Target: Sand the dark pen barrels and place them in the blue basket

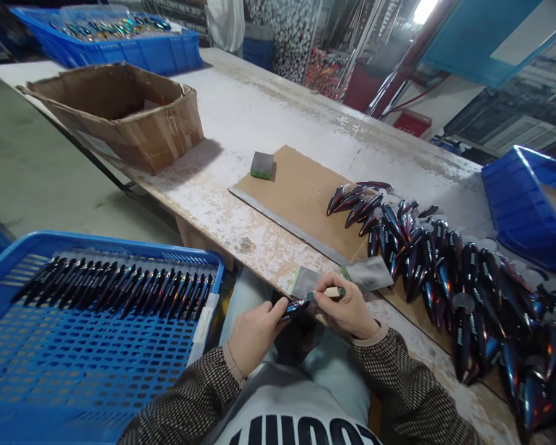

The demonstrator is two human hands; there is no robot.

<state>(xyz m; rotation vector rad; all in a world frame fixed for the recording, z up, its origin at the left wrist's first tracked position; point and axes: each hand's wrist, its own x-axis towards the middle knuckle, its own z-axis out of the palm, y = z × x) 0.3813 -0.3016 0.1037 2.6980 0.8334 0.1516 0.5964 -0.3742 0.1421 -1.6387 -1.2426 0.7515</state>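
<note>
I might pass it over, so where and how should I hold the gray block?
Probably by two opposite sides, coming from above: the gray block is squat and straight-edged, sits flat at one end of the brown board, apart from the dark pieces.

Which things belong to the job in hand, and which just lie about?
Job, apparently: dark glossy piece in left hand; pale-handled tool in right hand; heaped pieces; pieces in blue basket.
Lying about, seemingly: cardboard box; far blue crate.
</note>
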